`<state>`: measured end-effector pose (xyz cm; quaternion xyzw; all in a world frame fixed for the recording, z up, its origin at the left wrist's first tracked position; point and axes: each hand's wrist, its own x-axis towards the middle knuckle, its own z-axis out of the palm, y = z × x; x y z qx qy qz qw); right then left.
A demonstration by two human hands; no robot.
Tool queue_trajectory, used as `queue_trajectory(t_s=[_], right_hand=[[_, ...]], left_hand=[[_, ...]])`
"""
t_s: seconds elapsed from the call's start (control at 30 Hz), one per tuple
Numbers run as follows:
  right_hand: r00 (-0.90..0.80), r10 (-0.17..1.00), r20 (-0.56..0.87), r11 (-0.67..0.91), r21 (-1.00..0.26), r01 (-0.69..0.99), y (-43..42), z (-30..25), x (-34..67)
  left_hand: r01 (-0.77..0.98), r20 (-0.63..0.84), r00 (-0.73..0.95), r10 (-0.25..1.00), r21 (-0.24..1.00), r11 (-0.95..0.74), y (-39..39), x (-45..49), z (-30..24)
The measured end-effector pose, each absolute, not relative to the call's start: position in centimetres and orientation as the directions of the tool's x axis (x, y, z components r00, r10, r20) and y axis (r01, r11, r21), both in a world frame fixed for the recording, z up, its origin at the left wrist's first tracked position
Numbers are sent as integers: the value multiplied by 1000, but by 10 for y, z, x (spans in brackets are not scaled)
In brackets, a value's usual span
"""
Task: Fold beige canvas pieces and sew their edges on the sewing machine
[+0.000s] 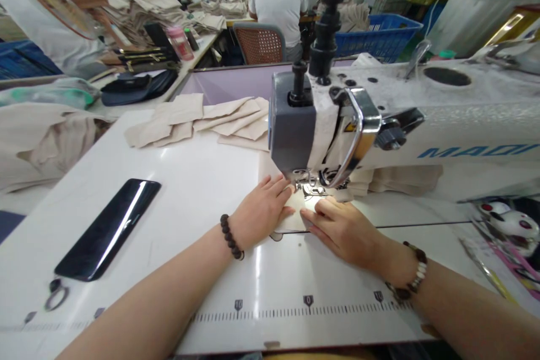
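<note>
White table point(189, 191), left hand point(259, 211), right hand point(341, 228) flat on fabric piece point(295, 215)

The left hand point(261, 211) and the right hand point(341, 228) lie flat, fingers extended, on a beige fabric piece point(295, 220) at the presser foot point(310, 187) of the sewing machine point(422, 124). A black phone point(109, 228) lies toward the left edge of the desk point(189, 180). Cut fabric pieces point(202, 118) lie along the far edge. A printed scale point(307, 311) runs along the near edge.
</note>
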<state>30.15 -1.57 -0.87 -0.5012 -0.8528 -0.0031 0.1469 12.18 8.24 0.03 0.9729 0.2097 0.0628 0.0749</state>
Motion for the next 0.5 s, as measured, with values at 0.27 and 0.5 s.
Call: queue_trajectory(t_s=[0.27, 0.5], right_hand=[[-440, 853, 280, 489, -140, 861, -15, -8, 301], [-437, 854, 282, 485, -130, 865, -14, -10, 299]], left_hand=[[400, 130, 896, 425, 181, -898, 85, 122, -3], [393, 139, 899, 415, 159, -906, 85, 124, -3]])
